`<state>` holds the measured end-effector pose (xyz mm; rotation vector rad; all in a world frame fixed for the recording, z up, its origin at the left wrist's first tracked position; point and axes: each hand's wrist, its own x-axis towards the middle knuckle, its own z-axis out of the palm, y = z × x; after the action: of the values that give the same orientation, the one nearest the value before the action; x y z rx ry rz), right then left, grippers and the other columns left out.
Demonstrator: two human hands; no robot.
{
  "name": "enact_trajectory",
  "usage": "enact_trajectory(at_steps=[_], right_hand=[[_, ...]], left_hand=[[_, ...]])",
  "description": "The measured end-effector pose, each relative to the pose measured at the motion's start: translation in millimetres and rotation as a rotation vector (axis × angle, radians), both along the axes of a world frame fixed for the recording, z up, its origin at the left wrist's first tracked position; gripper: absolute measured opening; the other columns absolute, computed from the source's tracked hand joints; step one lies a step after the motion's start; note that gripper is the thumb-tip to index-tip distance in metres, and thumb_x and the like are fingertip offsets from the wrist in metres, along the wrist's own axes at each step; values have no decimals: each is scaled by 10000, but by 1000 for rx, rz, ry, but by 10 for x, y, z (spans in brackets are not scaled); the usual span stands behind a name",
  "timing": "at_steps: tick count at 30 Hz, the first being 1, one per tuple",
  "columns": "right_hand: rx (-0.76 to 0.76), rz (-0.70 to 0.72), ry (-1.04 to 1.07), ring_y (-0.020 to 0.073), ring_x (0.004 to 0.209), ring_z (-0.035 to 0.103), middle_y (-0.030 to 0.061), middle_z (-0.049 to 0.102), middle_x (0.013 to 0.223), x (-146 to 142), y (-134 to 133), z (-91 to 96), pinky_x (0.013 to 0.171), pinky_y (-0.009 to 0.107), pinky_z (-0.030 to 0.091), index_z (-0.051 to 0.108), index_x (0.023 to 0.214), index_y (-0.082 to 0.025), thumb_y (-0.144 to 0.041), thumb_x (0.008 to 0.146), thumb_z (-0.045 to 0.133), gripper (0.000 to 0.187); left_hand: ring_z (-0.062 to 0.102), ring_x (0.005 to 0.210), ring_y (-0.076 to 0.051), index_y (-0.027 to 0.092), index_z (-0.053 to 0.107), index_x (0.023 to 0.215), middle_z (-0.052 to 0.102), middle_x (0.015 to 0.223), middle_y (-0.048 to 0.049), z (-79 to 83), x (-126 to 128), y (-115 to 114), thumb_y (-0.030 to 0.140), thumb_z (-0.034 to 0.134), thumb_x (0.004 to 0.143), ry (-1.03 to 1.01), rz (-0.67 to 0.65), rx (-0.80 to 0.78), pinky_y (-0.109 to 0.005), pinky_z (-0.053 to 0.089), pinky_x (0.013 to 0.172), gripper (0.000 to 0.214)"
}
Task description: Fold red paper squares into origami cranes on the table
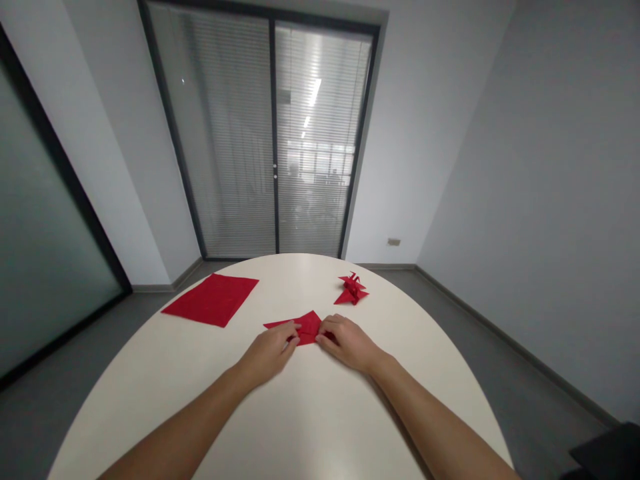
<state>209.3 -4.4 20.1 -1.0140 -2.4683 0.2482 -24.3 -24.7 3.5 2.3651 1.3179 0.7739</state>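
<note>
A partly folded sheet of red origami paper [309, 324] lies on the white table in front of me, one point toward the far side and another out to the left. My left hand [273, 348] is closed at its near left part, with thumb and fingers drawn together on the paper. At the right corner, my right hand [346, 340] pinches the edge between thumb and curled fingers. Both hands partly cover the folds, so their exact shape cannot be told.
Flat red paper [213, 300] lies at the table's left side. Folded red paper cranes [352, 289] rest at the far right. The round white table [320, 427] curves away toward glass doors [275, 133] with blinds. A dark object [607, 453] shows at the lower right.
</note>
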Motion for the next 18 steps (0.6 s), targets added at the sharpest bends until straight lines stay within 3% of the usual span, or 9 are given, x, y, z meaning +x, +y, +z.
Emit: enact_trajectory(at_steps=[8,14,18], right_hand=[[-38,-20,35,198,908,602,60,690,945,3,35,-35,828,311,456,678,998,-186,-191,944,556,133],[-35,6,63,199,915,615,52,700,972,4,34,-37,835,317,470,702,1020,-206,-137,921,564,183],[2,46,48,202,970,613,55,702,1037,-4,33,-31,877,329,472,737,1044,-241,-125,926,538,259]], left_hand=[[633,1138,-226,225,623,882,695,1210,-69,-71,0,16,181,507,902,-23,64,35,-357,482,978,125],[598,1117,-229,209,575,1193,652,1207,-85,-60,10,9,130,544,863,-26,60,141,-394,502,967,340],[583,1133,-223,232,667,1088,665,1202,-51,10,42,-19,77,503,875,93,-13,199,-388,488,989,310]])
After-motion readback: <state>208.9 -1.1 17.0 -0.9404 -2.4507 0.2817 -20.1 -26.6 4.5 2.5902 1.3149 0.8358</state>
